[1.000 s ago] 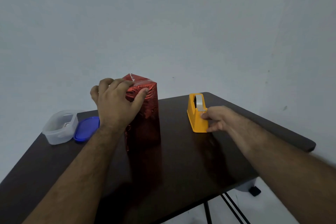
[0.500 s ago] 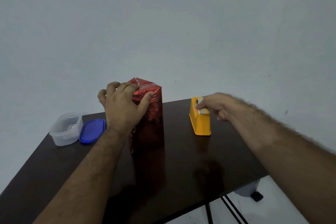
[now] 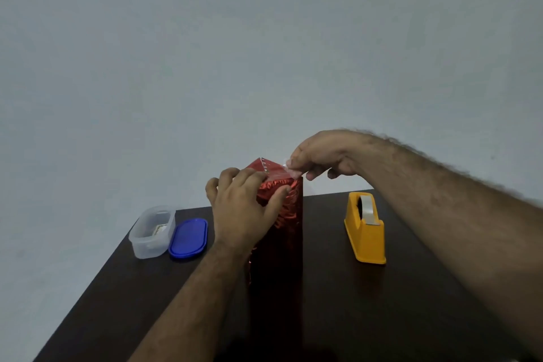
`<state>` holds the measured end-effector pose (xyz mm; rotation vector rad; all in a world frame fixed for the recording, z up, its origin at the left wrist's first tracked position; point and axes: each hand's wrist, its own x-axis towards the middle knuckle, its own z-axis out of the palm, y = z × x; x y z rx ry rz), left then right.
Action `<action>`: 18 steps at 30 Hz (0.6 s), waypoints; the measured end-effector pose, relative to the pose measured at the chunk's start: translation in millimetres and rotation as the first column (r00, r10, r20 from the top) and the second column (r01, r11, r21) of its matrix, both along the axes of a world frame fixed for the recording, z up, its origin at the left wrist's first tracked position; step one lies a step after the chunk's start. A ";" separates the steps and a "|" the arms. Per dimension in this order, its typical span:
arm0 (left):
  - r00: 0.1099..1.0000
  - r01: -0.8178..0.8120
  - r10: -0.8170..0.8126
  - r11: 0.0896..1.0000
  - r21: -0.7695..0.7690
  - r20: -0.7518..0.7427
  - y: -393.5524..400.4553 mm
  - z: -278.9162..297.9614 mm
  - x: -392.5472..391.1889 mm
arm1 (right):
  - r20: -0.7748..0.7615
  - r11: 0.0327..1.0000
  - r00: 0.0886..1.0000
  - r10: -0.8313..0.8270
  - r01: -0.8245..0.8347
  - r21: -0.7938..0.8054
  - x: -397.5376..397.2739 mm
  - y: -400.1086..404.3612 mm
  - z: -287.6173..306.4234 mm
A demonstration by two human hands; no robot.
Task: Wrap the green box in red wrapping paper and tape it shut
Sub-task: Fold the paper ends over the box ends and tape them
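While my left hand (image 3: pixel 244 214) grips the top of the wrapped box (image 3: pixel 276 232), fingers curled over its upper edge and thumb against the near face, my right hand (image 3: pixel 320 157) pinches a short piece of clear tape (image 3: pixel 286 169) just above the box's top right corner. The box stands upright on its end near the middle of the dark table (image 3: pixel 382 317), fully covered in red paper (image 3: pixel 289 214); no green shows. I judge the paper thin, shiny and slippery, quick to crinkle, as the creases near the top suggest, so pressing folds flat with spread fingers suits it better than squeezing. Standing tall, the box looks easy to tip, so holding it high and pressing down seems right. Tape like this will stick to itself, so I would keep hold of one end only. To the right stands the yellow tape dispenser (image 3: pixel 365 232), well apart from the box; left lie a clear tub (image 3: pixel 151 232) and blue lid (image 3: pixel 188 239).
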<state>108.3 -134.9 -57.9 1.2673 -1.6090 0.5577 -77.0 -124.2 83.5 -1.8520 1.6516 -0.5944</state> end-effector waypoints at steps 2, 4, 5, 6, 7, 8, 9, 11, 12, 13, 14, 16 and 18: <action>1.000 0.002 -0.002 1.000 -0.002 0.000 -0.4 0.3 0.3 | -0.076 1.000 0.997 0.026 -0.027 -0.007 7.7 -5.6 4.9; 1.000 0.000 0.000 1.000 -0.004 -0.002 -0.9 0.7 0.6 | -0.111 0.999 0.993 0.030 -0.033 -0.029 13.0 -13.0 7.6; 1.000 -0.001 0.001 1.000 -0.003 -0.003 -0.8 0.8 0.0 | -0.132 0.999 0.991 0.031 -0.036 -0.037 14.4 -16.0 8.7; 1.000 -0.003 0.003 1.000 -0.001 -0.003 -1.1 0.2 0.2 | -0.159 0.998 0.987 0.034 -0.041 -0.044 16.7 -19.6 9.6; 1.000 -0.001 0.001 1.000 0.001 -0.003 -0.7 0.1 -0.4 | -0.187 0.998 0.982 0.035 -0.045 -0.048 17.9 -21.8 10.9; 1.000 0.002 -0.002 1.000 0.001 -0.003 -0.6 0.0 -0.7 | -0.215 0.997 0.976 0.040 -0.052 -0.049 19.0 -23.7 12.8; 1.000 0.002 -0.002 1.000 0.002 -0.002 -0.7 -0.4 -0.3 | -0.245 0.997 0.968 0.051 -0.064 -0.047 20.5 -26.3 14.8; 1.000 0.004 -0.004 1.000 0.004 0.001 -0.6 -0.8 -1.1 | -0.303 0.996 0.951 0.067 -0.082 -0.039 22.3 -29.9 18.7; 1.000 0.002 -0.002 1.000 0.004 -0.001 -2.1 -0.7 0.1 | -0.331 0.995 0.941 0.074 -0.091 -0.034 25.4 -33.5 21.1; 1.000 0.002 -0.002 1.000 0.003 -0.003 -1.6 -0.7 -0.7 | -0.354 0.995 0.932 0.077 -0.093 -0.029 26.0 -34.9 22.5; 1.000 0.003 -0.003 1.000 0.003 -0.006 -2.0 -0.3 -0.7 | -0.369 0.995 0.926 0.083 -0.098 -0.022 27.7 -36.6 23.9; 1.000 0.002 -0.002 1.000 0.008 -0.008 -1.9 0.0 -1.2 | -0.372 0.995 0.924 0.092 -0.103 -0.008 30.4 -39.7 25.3; 1.000 0.002 -0.001 1.000 0.008 -0.009 -1.7 0.2 -1.2 | -0.385 0.995 0.918 0.096 -0.103 0.003 33.7 -42.2 24.5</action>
